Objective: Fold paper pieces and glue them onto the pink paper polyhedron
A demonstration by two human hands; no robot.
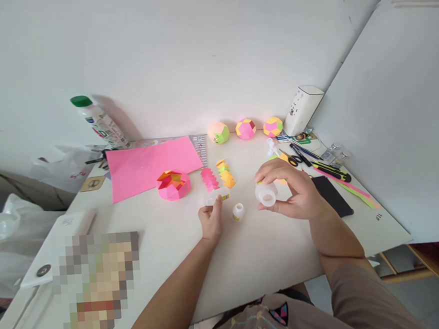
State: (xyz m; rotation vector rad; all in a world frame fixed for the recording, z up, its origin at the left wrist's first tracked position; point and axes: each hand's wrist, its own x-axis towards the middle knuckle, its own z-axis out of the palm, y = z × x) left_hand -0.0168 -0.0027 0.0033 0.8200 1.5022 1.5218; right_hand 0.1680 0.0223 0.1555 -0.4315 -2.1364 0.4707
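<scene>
Left hand: grasping a translucent labelled container lengthwise, thumb on the upper side. This grip presumably steadies the part. Its far end is too faint to identify.

Right hand: grasping a wide-mouthed bottle, thumb below and fingers above. The mouth is tilted toward the wearer, which appears to keep the opening in view; the spread grip leaves it unobstructed.

An uncapped small bottle stands upright on the bench between the two hands. Upright placement likely guards against spillage, and the central position puts it near both hands.

Beyond the hands, a pink folded strip and a yellow folded strip lie side by side, apart from the containers. To their left, a pink paper bowl rests open side up, probably for stability. Three paper balls are lined up along the wall, well clear of the handling area. Scissors and a cutter lie at the right, seemingly parked within reach.
</scene>
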